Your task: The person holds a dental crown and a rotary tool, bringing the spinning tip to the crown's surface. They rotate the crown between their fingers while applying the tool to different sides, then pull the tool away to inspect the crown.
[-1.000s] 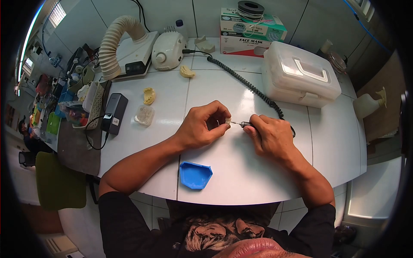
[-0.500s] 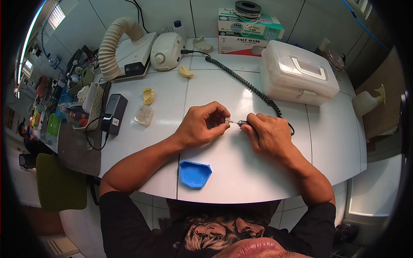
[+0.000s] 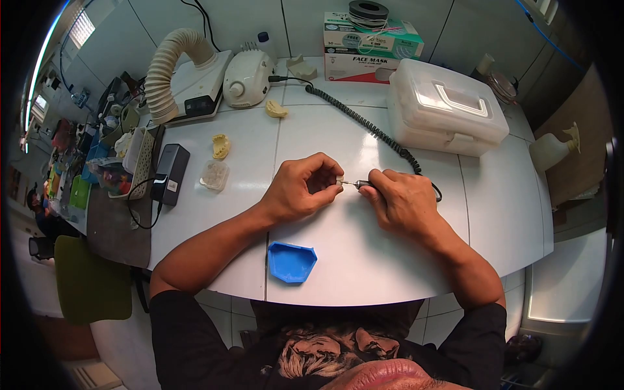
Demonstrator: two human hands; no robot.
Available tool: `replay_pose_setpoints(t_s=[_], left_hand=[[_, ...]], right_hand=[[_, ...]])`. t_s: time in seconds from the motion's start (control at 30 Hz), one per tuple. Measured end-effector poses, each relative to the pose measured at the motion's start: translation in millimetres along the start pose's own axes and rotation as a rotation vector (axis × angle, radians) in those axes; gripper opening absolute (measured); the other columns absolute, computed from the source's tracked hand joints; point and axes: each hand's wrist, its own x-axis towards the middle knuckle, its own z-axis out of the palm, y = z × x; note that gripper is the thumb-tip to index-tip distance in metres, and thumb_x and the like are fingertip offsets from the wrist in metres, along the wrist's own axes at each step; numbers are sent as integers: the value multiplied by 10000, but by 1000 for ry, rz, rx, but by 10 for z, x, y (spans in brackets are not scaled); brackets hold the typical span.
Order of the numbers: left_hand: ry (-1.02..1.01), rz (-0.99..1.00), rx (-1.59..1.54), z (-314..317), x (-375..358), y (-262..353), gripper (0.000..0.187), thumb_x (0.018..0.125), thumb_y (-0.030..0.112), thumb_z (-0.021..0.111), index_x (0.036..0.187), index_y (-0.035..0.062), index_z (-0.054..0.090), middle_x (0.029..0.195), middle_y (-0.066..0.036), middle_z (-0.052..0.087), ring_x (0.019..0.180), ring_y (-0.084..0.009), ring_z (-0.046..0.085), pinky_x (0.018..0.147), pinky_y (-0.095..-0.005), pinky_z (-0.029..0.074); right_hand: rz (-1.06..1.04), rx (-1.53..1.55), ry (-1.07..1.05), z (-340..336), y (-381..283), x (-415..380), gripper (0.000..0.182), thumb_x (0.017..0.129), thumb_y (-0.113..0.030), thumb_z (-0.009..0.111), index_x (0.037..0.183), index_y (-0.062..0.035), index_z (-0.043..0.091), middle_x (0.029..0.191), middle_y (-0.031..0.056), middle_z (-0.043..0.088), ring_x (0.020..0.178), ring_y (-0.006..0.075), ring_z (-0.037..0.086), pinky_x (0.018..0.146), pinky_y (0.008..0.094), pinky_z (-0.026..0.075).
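Observation:
Between the thumb and fingertips of my left hand (image 3: 302, 188) is a small pale piece (image 3: 339, 180), too small to name. My right hand (image 3: 404, 200) grips a rotary handpiece (image 3: 368, 184), whose thin metal bit points left and meets the piece or comes very close to it. A black coiled cord (image 3: 364, 118) leads from behind my right hand to a white control unit (image 3: 248, 81). On the table nearer my body lies a blue tray (image 3: 292, 262). Two yellowish dental casts (image 3: 221, 147) (image 3: 275, 109) and a small clear box (image 3: 214, 175) lie beyond my left hand.
At the back left stands a unit with a ribbed hose (image 3: 170, 71). A black box-shaped device (image 3: 170, 174) with a cable sits at the left. Face mask boxes (image 3: 361, 67) topped by a wire spool (image 3: 368, 12) and a translucent case (image 3: 448, 107) stand at the back right. A pump bottle (image 3: 551, 155) is far right.
The whole view shifts slightly to the left. Both hands keep nearly the same hold, with the handpiece bit still at the pale piece.

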Motion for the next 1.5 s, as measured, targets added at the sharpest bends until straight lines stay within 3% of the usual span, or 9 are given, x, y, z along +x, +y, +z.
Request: replay_pose_setpoints(t_s=[0.27, 0.67, 1.5], left_hand=[[16, 17, -23, 5, -5, -26, 245, 934, 5, 799, 1158, -19, 701, 1007, -42, 759, 936, -97, 734, 862, -262, 604], [1, 9, -39, 3, -8, -20, 236, 944, 31, 819, 1140, -22, 697, 968, -42, 752, 880, -88, 721, 797, -256, 590], [-13, 7, -33, -9, -15, -7, 242, 951, 41, 821, 1139, -25, 685, 952, -53, 760, 864, -98, 735, 799, -260, 597]], right_hand=[[10, 16, -4, -26, 9, -10, 319, 1074, -358, 652, 917, -80, 662, 744, 103, 689, 640, 345, 693, 570, 480, 526], [1, 12, -3, -14, 4, -4, 302, 1066, -343, 669, 918, -79, 667, 732, 104, 687, 629, 339, 691, 566, 472, 527], [1, 12, 4, -14, -1, -7, 319, 1071, -355, 660, 912, -78, 662, 736, 109, 686, 640, 349, 691, 575, 481, 525]])
